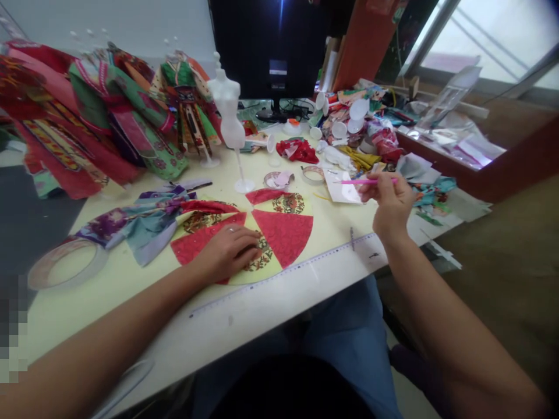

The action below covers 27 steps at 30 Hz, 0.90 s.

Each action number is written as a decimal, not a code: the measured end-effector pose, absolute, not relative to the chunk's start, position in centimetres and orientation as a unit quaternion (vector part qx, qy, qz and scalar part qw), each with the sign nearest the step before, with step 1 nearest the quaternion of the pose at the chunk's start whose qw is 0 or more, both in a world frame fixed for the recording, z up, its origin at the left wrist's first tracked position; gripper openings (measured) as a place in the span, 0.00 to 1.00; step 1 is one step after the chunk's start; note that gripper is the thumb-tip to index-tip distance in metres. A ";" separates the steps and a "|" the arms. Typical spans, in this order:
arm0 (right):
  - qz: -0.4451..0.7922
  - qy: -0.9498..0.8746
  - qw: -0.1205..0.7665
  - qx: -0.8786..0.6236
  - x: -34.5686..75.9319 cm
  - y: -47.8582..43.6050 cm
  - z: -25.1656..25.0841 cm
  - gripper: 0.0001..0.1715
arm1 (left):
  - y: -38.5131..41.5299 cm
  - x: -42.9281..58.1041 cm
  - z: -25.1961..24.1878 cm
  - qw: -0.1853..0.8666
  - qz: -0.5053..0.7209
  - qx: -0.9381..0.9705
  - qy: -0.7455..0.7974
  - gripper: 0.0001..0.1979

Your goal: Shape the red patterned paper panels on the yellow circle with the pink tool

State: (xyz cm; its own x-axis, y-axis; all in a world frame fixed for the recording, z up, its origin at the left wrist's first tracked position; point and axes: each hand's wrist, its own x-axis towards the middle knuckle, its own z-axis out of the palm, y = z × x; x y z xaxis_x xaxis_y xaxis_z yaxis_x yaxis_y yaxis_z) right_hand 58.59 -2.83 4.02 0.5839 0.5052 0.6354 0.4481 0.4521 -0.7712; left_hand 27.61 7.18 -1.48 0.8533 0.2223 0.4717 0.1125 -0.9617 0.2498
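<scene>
My left hand (231, 247) lies palm down on a round piece of cloth (283, 233) made of red and patterned yellow wedges, its fingers loosely stretched out. The cloth is spread on the table, and a pleated part bunches up at its left. Raised at the right, my right hand (391, 201) is closed round a thin pink stick like a slim brush or pen (360, 181), which points left. I cannot make out its fine tip. Below the stick lies a white card (340, 189). A long clear ruler (301, 266) runs along the table, just in front of the cloth.
A white mannequin (231, 110) stands behind the cloth, beside several dressed doll forms (126, 110) at left. Tape rolls (67, 265) and purple-blue cloth (144, 224) lie on the table. A monitor (271, 52) and heaped fabric scraps (371, 125) stand at the back.
</scene>
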 end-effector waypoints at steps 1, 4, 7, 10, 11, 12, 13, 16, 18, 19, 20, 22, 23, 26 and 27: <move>0.009 -0.446 0.725 -0.524 59.1 -3.6 4.1 0.12 | 7.2 27.6 -1.5 0.109 0.255 0.956 0.090 0.06; -0.039 -0.416 0.737 -0.531 59.8 -6.8 3.6 0.11 | 7.4 27.6 -1.7 0.113 0.253 0.956 0.098 0.07; -0.109 -0.398 0.735 -0.537 59.3 -10.8 2.8 0.10 | 7.6 27.6 -1.8 0.114 0.244 0.958 0.102 0.07; -0.215 -0.423 0.670 -0.571 58.6 -15.0 2.0 0.11 | 7.8 27.5 -1.9 0.118 0.242 0.958 0.099 0.07; -0.235 -0.420 0.656 -0.581 58.5 -16.3 1.8 0.11 | 7.8 27.5 -1.9 0.120 0.240 0.958 0.099 0.07; -0.241 -0.420 0.639 -0.597 58.3 -17.4 1.6 0.11 | 7.8 27.5 -1.9 0.122 0.238 0.958 0.099 0.07; -0.246 -0.420 0.620 -0.616 58.3 -18.5 1.4 0.12 | 7.8 27.5 -1.9 0.123 0.237 0.958 0.100 0.07; -0.221 -0.434 0.544 -0.683 58.1 -21.1 0.7 0.12 | 7.7 27.5 -1.8 0.122 0.236 0.958 0.105 0.07; -0.195 -0.454 0.498 -0.713 58.0 -22.2 0.3 0.13 | 7.7 27.5 -1.8 0.122 0.233 0.959 0.108 0.07; -0.184 -0.467 0.479 -0.720 57.9 -22.6 0.1 0.14 | 7.7 27.6 -1.7 0.122 0.231 0.959 0.108 0.07; -0.177 -0.480 0.465 -0.723 57.9 -22.9 -0.1 0.15 | 7.7 27.6 -1.7 0.121 0.230 0.959 0.110 0.07; -0.183 -0.495 0.447 -0.722 57.9 -23.2 -0.3 0.17 | 7.7 27.6 -1.8 0.119 0.230 0.960 0.110 0.08; -0.191 -0.496 0.442 -0.722 58.0 -23.3 -0.4 0.18 | 7.7 27.6 -1.8 0.118 0.231 0.960 0.109 0.08; -0.200 -0.487 0.429 -0.734 58.3 -23.2 -0.4 0.18 | 7.8 27.6 -1.8 0.119 0.233 0.959 0.107 0.07; -0.199 -0.485 0.428 -0.737 58.4 -23.1 -0.4 0.17 | 7.8 27.6 -1.9 0.121 0.232 0.959 0.108 0.07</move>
